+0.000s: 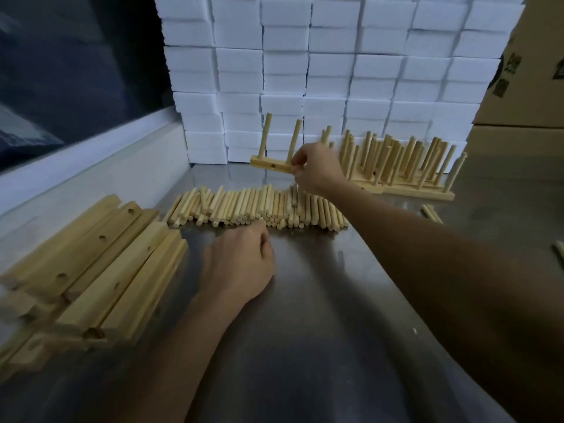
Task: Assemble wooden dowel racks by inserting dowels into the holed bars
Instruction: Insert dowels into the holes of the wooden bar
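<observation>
My right hand point(316, 169) grips the right end of a holed bar point(268, 164) and holds it in the air above the dowel pile; several dowels stand upright in it. A wide row of loose dowels point(259, 209) lies across the middle of the metal table. My left hand point(241, 264) rests just in front of that row, fingers curled toward the nearest dowel ends; whether it holds a dowel is hidden. Bare holed bars point(100, 264) are stacked at the left. Finished racks point(406, 169) with upright dowels stand at the back right.
Stacked white foam blocks point(320, 71) form a wall behind the table. Cardboard boxes point(525, 87) rise at the right. A few stray dowels point(431, 212) lie right of the pile. The steel table point(305, 346) meets a raised white ledge point(91, 166) along the left.
</observation>
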